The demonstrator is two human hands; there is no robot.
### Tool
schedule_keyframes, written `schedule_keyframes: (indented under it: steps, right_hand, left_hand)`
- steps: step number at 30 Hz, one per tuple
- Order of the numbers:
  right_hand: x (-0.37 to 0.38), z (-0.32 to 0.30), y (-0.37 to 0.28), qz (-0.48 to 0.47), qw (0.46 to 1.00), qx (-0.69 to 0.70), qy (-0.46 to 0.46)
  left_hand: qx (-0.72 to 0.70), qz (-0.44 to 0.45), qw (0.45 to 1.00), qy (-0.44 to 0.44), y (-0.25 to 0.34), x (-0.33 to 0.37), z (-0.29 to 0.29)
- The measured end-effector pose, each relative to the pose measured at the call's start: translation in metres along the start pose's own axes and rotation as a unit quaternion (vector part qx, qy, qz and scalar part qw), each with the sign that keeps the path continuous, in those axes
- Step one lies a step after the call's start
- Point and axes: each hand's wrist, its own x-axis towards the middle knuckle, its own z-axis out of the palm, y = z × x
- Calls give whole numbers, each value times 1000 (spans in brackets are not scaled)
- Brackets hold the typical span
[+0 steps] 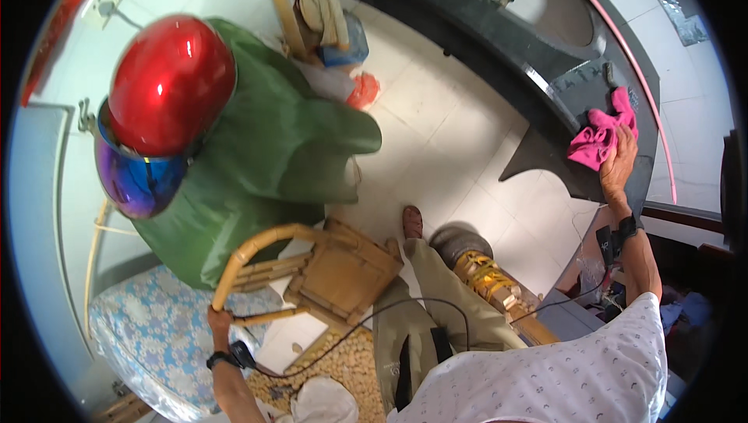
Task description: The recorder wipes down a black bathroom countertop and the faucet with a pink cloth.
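Observation:
A small bamboo chair (pixel 343 271) stands tilted to the left of my legs. My left hand (pixel 220 320) is closed round the end of its curved rail. At the right, my right hand (pixel 619 162) is closed on a crumpled bright pink cloth (pixel 596 139), which lies on the dark countertop (pixel 635 181). Some of the cloth hangs out from under my fingers. Both wrists carry black bands, and a black cable (pixel 374 312) runs across my lap.
A shiny red helmet (pixel 175 80) with a blue-purple visor tops a green cover (pixel 273 150) at the left. Below lies a blue floral bundle (pixel 156 322). A sink basin (pixel 545 14) is set in the counter, with a pink hose (pixel 623 49) behind. A rope-wrapped post (pixel 487 279) stands beside my leg.

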Motion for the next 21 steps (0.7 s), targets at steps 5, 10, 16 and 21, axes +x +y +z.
schedule_keyframes:
  steps: [5,10,16,21]
  right_hand:
    - [6,-30,-3,11,999,-28,-15]
    - [11,-35,-22,44,997,27,-63]
    - [3,-43,-16,53,993,48,-92]
    - [13,-53,-23,38,992,82,-85]
  left_hand:
    - [154,94,973,146,69,-70,77]
    - [250,170,943,137,128,-182,112]
    - [-28,382,920,-89,450,-203,158]
    - [-72,558,826,21,666,-149,166]
